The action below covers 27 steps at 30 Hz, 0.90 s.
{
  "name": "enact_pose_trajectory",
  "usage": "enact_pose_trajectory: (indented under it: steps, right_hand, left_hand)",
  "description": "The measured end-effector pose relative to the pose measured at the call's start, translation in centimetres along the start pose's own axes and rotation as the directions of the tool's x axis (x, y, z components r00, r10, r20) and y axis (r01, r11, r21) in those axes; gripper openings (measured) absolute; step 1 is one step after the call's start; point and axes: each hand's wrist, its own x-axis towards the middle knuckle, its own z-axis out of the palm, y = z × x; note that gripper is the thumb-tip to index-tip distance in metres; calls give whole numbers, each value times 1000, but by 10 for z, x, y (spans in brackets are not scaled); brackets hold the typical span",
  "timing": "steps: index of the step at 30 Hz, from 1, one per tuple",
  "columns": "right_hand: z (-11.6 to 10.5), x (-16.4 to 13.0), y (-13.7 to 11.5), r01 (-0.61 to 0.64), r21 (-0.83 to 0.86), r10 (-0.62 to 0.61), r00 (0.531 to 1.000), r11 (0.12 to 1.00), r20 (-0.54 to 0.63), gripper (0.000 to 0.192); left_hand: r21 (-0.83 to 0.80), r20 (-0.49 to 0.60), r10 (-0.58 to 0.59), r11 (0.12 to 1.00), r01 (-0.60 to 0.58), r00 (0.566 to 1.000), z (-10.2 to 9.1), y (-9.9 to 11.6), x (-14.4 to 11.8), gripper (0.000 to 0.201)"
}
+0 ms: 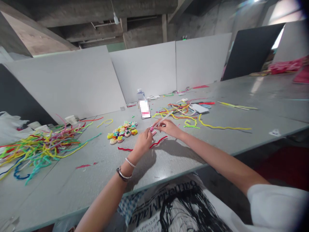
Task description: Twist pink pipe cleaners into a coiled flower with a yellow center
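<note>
Both hands meet over the grey table (183,161): the left hand (143,141) and right hand (166,126) are pinched together on a small pink pipe-cleaner piece (152,129), with a pale stem (162,120) of it sticking up and away from the right fingertips. It's held just above the table, right behind a wavy red pipe cleaner (158,142) lying flat. Left wrist has two bracelets (126,169), one beaded, one a dark bangle. Just left of the hands sits a cluster of little finished fuzzy flowers (122,132), too bunched to count properly. Big tangled heap of pipe cleaners (38,146) in every colour on the far left, a smaller tangle (180,111) behind the hands, and one long yellow one (223,127) stretching right. There's a small bottle (140,94) near the white divider (145,69), label blurred out. The shirt (173,206) print reads like "Made", upside down, can't make out the rest.
</note>
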Motion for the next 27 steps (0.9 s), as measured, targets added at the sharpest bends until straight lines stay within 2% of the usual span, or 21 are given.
enact_pose_trajectory:
  steps: [6,10,14,19,23,27]
  right_hand:
    - [-3,0,-3,45,-70,-45,999,997,4,19]
    - [-9,-2,-12,154,-109,-151,988,982,35,21]
    - [-21,-4,-14,231,-221,-220,973,948,71,25]
    - [-33,-4,-8,223,-403,-198,975,888,102,34]
    - [-35,-5,-5,210,-450,-197,978,868,76,39]
    - [-33,-6,-6,226,-485,-199,974,845,106,42]
  left_hand:
    - [-34,21,-9,999,10,1000,-2,3,-2,42]
    - [100,3,35,994,-35,999,2,0,-1,38]
    - [234,-16,161,960,-153,987,5,-3,-3,33]
    - [251,-36,261,937,-244,965,4,2,-6,30]
    - [218,-68,294,937,-274,953,0,8,-9,31]
    - [212,-89,292,940,-269,952,-2,11,-10,31]
